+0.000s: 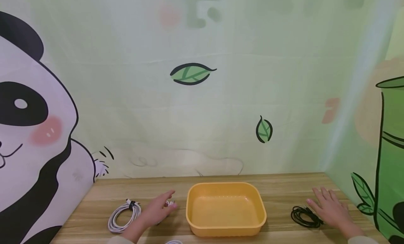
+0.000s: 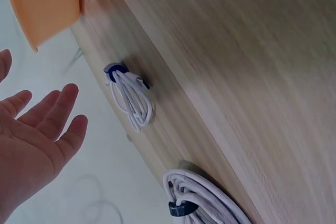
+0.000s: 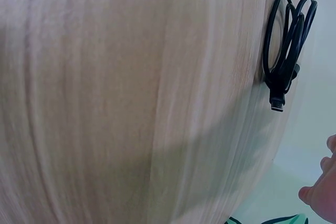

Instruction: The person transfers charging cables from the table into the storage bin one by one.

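Note:
In the head view my left hand (image 1: 156, 209), its fingers extended, hovers between a white cable coil (image 1: 113, 219) and the yellow bin. A small white cable bundle (image 2: 131, 98) with a blue tie lies below it, mostly hidden behind the hand in the head view. The larger coil's black strap (image 2: 182, 208) shows in the left wrist view. On the right, my right hand (image 1: 332, 210) is spread over the table beside a black cable (image 1: 312, 223), overlapping its edge in the head view. The black connector (image 3: 276, 100) points toward that hand's side. Neither hand holds anything.
A yellow plastic bin (image 1: 227, 231) stands between the hands, with nothing visible inside. Part of another white cable (image 1: 173, 242) shows at the bottom edge. The wooden table (image 1: 284, 184) ends at a printed fabric backdrop (image 1: 221, 114) behind and at the sides.

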A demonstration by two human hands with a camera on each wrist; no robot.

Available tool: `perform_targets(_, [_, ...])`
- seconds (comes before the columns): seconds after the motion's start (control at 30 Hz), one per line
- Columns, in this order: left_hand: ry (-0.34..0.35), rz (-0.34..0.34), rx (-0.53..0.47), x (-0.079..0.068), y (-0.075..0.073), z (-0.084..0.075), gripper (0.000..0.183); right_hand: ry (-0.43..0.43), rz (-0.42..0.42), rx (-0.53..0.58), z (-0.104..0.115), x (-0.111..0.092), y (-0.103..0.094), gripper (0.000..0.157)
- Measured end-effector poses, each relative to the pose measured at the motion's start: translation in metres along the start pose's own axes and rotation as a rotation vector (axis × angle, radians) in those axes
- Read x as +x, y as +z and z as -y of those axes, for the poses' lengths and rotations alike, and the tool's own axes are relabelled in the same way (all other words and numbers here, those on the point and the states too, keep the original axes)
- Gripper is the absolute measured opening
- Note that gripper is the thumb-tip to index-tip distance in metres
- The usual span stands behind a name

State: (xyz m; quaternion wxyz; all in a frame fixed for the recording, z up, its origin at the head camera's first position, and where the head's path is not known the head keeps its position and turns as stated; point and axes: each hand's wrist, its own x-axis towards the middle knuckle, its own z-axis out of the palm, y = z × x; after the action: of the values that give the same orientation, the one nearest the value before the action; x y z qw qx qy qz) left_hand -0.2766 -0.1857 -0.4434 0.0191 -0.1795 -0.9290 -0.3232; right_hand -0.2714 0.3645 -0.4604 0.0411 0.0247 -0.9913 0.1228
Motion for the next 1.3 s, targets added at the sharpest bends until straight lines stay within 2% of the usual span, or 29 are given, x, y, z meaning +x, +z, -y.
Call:
perform_targets(0.5, [0.028,0.013,-0.136,0.001,0.007,-0.005,0.057,-0.053,-0.037,-0.042,0.007,-0.002,0.001,0.074])
perform_targets(0.77, [0.035,0.005,-0.169,0.003,0.015,-0.003,0.050,-0.059,-0.014,-0.031,0.007,-0.001,0.002,0.074])
perform_targets(1.03, [0.015,-0.048,-0.159,0.005,0.022,-0.008,0.046,-0.069,-0.015,-0.025,0.009,-0.001,0.004,0.072])
perform_targets(1.3, [0.008,-0.041,-0.215,0.007,0.026,-0.011,0.045,-0.087,-0.010,-0.002,0.013,-0.003,0.001,0.071])
